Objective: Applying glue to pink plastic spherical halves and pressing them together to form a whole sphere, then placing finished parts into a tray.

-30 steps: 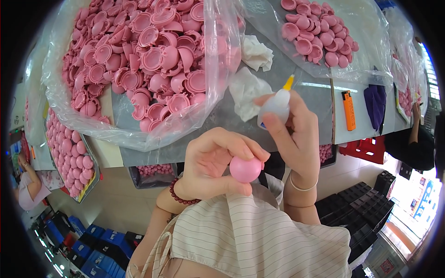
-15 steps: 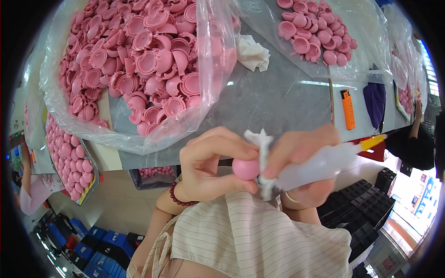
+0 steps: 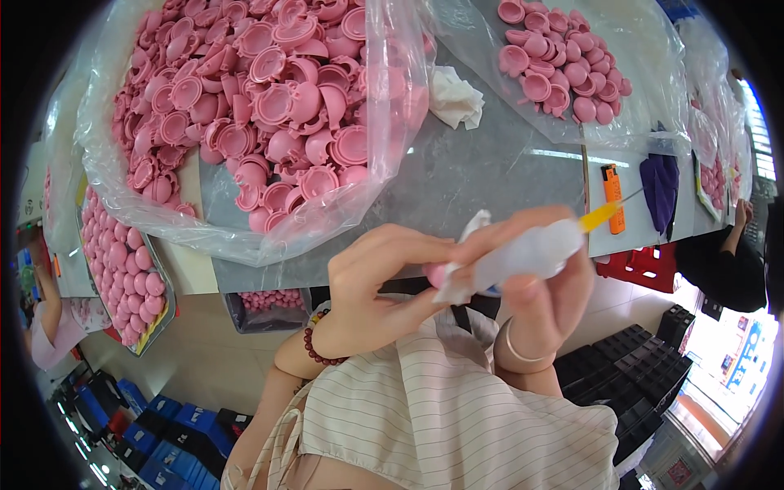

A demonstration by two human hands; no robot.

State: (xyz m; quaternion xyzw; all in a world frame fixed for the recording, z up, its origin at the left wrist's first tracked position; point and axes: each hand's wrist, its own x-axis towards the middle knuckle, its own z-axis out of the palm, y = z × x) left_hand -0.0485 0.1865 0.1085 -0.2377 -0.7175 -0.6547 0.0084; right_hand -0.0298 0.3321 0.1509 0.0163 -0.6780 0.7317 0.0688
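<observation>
My left hand (image 3: 371, 282) is closed, its thumb and fingers pinching a small pink ball (image 3: 435, 273) at the table's near edge. Against the ball's right side lies a crumpled white tissue (image 3: 454, 285), which covers part of it. My right hand (image 3: 555, 286) is closed round a translucent white squeeze bottle (image 3: 531, 255), tilted with its yellow tip (image 3: 600, 216) and thin needle toward the upper right. Fingers of that hand also reach the tissue. Beyond my left hand, a clear plastic bag (image 3: 245, 251) lies spread open, full of pink half-shells (image 3: 269, 104).
More pink pieces (image 3: 572, 69) lie on plastic at the far right. A second tissue (image 3: 455, 98), an orange lighter (image 3: 612, 196) and purple cloth (image 3: 658, 184) are on the grey table (image 3: 490, 155). At left stands a tray of pink balls (image 3: 122, 273); a bin (image 3: 265, 314) sits below. Other people work at both sides.
The tissue has shifted onto the ball and now hides much of it. My right hand has turned the bottle, bringing its yellow tip up and to the left.
</observation>
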